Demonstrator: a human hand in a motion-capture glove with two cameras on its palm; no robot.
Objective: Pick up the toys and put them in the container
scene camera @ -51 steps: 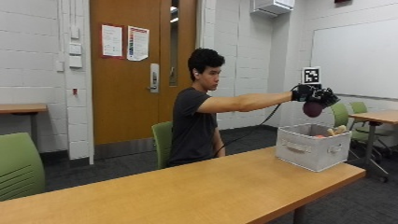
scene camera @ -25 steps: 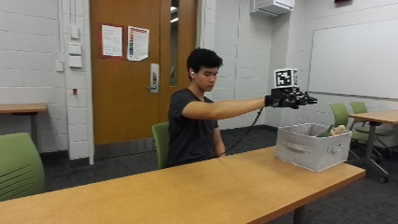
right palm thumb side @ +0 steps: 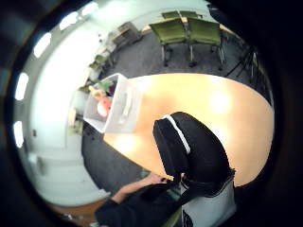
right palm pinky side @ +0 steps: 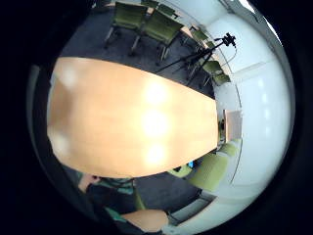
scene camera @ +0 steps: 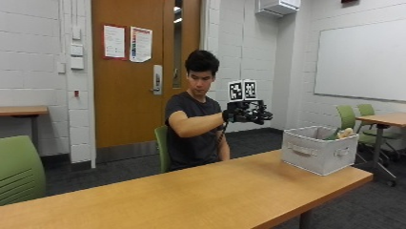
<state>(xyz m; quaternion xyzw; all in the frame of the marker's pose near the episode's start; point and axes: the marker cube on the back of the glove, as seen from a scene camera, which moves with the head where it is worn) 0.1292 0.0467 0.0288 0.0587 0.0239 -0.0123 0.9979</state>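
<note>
Green chairs (scene camera: 355, 119) behind container (scene camera: 317, 155)

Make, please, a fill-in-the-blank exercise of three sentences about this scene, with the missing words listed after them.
1. The grey container stands on the wooden ______.
2. The gloved right hand is raised above the table and holds ______.
3. The toys lie ______ the container.

Missing words: table; nothing; inside
</note>
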